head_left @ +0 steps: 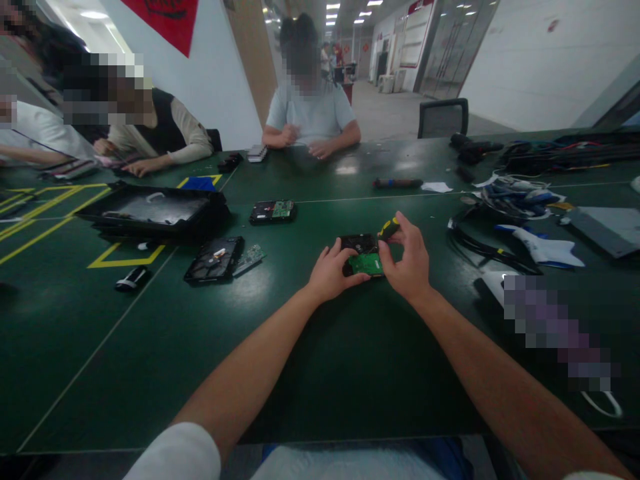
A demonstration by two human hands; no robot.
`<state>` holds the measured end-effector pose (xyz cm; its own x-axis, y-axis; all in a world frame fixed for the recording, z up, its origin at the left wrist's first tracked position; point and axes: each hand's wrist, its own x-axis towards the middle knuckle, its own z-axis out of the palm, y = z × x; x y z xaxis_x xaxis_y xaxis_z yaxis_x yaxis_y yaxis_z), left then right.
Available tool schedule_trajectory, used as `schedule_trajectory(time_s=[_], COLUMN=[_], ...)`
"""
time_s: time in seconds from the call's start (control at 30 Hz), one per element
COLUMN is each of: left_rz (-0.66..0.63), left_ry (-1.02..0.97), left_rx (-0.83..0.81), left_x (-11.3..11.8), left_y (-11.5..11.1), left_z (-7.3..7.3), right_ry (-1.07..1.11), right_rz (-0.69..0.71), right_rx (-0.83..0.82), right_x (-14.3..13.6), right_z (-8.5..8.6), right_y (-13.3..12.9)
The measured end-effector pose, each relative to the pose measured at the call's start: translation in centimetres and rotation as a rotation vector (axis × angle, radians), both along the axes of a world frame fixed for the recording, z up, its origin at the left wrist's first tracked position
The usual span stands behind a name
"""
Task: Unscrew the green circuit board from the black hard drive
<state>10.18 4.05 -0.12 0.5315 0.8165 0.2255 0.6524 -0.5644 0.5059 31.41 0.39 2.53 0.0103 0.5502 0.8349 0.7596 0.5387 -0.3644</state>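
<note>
A hard drive (361, 244) lies on the green table with its green circuit board (367, 264) facing up. My left hand (333, 273) grips the drive's left side, thumb along the near edge and fingers over the top. In my right hand (407, 260) is a screwdriver (388, 229) with a black and yellow handle, held between thumb and fingers and slanting over the drive's right end. The screwdriver's tip is hidden behind my fingers, so I cannot tell whether it touches a screw.
Left of my hands lie an opened drive casing (215, 260), a loose circuit board (250, 260) and another hard drive (273, 211). A black tray stack (155, 210) sits farther left. Cables (520, 197), a glove (543, 247) and a grey box (607, 230) lie right. Co-workers sit opposite and left.
</note>
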Motion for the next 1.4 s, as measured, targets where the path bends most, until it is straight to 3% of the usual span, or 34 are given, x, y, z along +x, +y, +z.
schedule_trajectory(time_s=[1.4], left_rz=[0.0], left_ry=[-0.007], left_rx=[-0.006], left_x=[-0.05], left_y=[-0.05], left_z=[0.06], right_ry=[0.043], right_rz=[0.038], right_rx=[0.005], right_x=[0.19], right_z=[-0.65], right_y=[0.29])
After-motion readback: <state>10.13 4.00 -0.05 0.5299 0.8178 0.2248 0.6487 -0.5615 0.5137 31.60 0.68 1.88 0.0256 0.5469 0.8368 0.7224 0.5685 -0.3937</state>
